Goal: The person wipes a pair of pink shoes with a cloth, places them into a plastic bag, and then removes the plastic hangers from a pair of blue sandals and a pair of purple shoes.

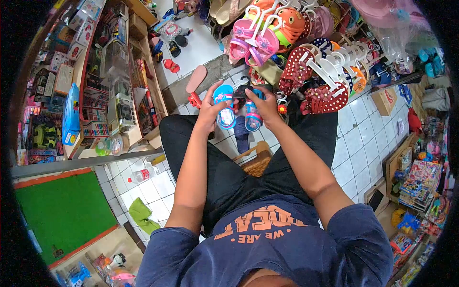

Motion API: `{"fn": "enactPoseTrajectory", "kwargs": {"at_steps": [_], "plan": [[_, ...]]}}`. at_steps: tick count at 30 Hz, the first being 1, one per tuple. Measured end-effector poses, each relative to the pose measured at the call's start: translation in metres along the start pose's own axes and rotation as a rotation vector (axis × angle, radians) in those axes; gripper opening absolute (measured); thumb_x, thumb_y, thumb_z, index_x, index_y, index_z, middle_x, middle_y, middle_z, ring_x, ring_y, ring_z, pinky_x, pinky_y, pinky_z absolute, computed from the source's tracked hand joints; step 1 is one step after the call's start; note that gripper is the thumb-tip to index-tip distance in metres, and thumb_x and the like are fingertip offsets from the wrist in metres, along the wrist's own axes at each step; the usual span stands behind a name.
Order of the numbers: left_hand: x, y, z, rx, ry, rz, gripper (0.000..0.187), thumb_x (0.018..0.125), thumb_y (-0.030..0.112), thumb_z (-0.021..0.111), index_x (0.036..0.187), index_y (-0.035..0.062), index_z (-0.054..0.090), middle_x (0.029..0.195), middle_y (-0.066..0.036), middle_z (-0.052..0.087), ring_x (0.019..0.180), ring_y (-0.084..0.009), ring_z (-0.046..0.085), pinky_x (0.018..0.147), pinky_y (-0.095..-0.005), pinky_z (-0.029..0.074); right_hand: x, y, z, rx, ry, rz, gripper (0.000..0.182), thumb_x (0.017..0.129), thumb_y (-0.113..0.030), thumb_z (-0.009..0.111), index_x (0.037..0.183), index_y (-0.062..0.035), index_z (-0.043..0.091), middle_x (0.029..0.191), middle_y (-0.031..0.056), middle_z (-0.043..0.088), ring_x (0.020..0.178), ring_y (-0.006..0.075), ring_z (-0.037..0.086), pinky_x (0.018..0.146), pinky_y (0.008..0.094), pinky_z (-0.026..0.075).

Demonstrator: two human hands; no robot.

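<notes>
Between my knees I hold a pair of small blue and pink sandals. My left hand (211, 108) is closed round the left blue sandal (225, 106), with the thumb toward its inner edge. The right blue sandal (253, 115) is in my right hand (266, 106), whose thumb presses near its top by a black hanger (242, 90). The hanger lies between the two sandals at their upper ends; how it joins them is too small to tell. Below them a dark blue sandal (242, 135) rests on the floor.
Sandals on white hangers (330, 79) crowd the front right. A pink sole (196, 79) and red sandals (171, 66) lie ahead. Toy shelves (114, 86) stand at the left, near a bottle (139, 176) and green cloth (141, 214). A cardboard box (384, 101) sits at the right.
</notes>
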State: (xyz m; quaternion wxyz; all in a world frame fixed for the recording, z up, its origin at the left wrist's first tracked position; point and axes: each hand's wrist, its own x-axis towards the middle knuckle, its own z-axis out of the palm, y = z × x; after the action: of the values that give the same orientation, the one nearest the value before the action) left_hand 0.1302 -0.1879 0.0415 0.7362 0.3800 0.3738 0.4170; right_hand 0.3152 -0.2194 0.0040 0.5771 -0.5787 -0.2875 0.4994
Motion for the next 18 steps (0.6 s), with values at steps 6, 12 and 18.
{"fn": "enactPoseTrajectory", "kwargs": {"at_steps": [6,12,18], "plan": [[0.005,-0.004,-0.009,0.014,0.066,0.019,0.071,0.082,0.001,0.071,0.145,0.0070,0.040,0.112,-0.011,0.062,0.088,-0.0208,0.068,0.074,-0.0389,0.062,0.001,0.002,-0.004,0.021,-0.203,0.025,0.035,0.082,-0.028,0.081,0.102,-0.0020,0.068,0.086,0.0008,0.066,0.072,0.0076,0.060,0.070,0.0239,0.049],[0.007,-0.002,-0.014,-0.072,0.025,0.012,0.068,0.085,0.008,0.069,0.146,0.0078,0.039,0.115,-0.014,0.062,0.095,-0.0236,0.068,0.075,-0.0422,0.062,0.003,0.011,0.002,-0.139,-0.108,-0.089,0.031,0.085,-0.027,0.078,0.102,-0.0031,0.068,0.085,0.0006,0.066,0.072,0.0057,0.060,0.065,0.0236,0.050],[0.000,0.008,-0.008,-0.195,-0.123,-0.042,0.062,0.092,0.015,0.062,0.148,0.0115,0.035,0.122,-0.018,0.058,0.101,-0.0326,0.068,0.080,-0.0503,0.061,0.003,0.010,0.001,-0.040,-0.134,-0.044,0.027,0.089,-0.025,0.074,0.103,-0.0035,0.067,0.087,0.0015,0.067,0.071,0.0075,0.062,0.062,0.0252,0.052]]}}
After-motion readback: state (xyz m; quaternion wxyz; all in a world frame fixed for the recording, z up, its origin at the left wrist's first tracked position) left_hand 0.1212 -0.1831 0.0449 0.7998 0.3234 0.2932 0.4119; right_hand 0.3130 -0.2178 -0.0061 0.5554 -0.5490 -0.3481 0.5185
